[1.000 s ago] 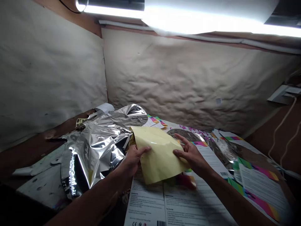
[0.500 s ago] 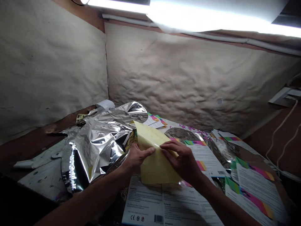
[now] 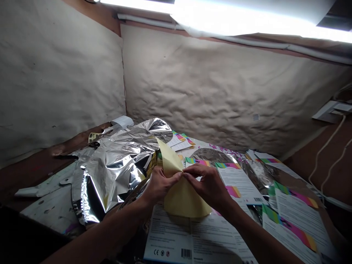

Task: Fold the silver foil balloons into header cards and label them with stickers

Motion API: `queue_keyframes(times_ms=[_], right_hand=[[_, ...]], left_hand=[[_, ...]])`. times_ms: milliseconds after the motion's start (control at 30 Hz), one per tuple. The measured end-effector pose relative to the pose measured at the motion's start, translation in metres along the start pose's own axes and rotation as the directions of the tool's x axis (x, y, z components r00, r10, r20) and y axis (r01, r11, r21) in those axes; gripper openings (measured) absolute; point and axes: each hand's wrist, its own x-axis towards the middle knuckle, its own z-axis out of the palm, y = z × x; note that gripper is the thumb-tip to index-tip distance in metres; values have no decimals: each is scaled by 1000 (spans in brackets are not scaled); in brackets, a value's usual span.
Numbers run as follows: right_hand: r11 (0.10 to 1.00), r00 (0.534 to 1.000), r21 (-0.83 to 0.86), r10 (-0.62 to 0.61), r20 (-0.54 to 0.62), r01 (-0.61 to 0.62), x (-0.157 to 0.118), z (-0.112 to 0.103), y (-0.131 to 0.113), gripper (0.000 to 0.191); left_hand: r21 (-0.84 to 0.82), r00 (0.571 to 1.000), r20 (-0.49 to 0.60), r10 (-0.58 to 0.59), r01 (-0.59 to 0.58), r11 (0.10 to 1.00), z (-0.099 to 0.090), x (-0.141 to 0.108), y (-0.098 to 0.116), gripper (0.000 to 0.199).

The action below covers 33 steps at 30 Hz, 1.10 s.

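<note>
A yellow sheet (image 3: 187,200) stands tilted above printed white cards (image 3: 170,238), its middle gathered between my two hands. My left hand (image 3: 161,183) pinches the sheet from the left, thumb pointing inward. From the right, my right hand (image 3: 206,181) pinches it at the same spot with thumb and fingertips, so the two hands nearly touch. The upper part of the sheet rises to a point at the left, and its lower part flares out over the cards.
Crumpled silver foil (image 3: 118,157) covers the left of the table. More colour-topped cards (image 3: 239,183) lie at the right, with others (image 3: 297,227) nearer the edge. Clear plastic (image 3: 255,172) lies among them. A white cord (image 3: 327,146) hangs at the far right.
My right hand has moved left toward my left thumb. The sheet, flatter and wider before, is now pinched and curved at its middle, uncovering a card behind.
</note>
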Motion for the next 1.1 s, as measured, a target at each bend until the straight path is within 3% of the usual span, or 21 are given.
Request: queue_keyframes(times_ms=[167, 333, 467, 567, 733, 933, 1100], right_hand=[[998, 1000, -59, -6, 0, 6, -1, -4, 0, 13], [980, 992, -156, -128, -22, 123, -9, -6, -3, 10], [927, 958, -301, -267, -110, 223, -16, -4, -10, 15], [907, 930, -321, -334, -152, 273, -17, -3, -13, 18], [948, 946, -171, -292, -137, 268, -10, -5, -9, 16], [941, 937, -179, -315, -154, 287, -8, -4, -6, 13], [962, 952, -118, -262, -157, 245, -7, -7, -5, 16]], left_hand=[[189, 998, -7, 63, -61, 980, 1, -4, -2, 32], [244, 985, -74, 155, -133, 961, 8, -10, 0, 29], [342, 934, -192, 300, -223, 913, 11, -15, -4, 25], [442, 900, -222, 376, -251, 861, 9, -16, -10, 21], [467, 905, -185, 383, -262, 845, 6, -15, -9, 18], [415, 915, -174, 363, -266, 870, 8, -14, -2, 22], [400, 925, -205, 320, -219, 890, 9, -15, -1, 19]])
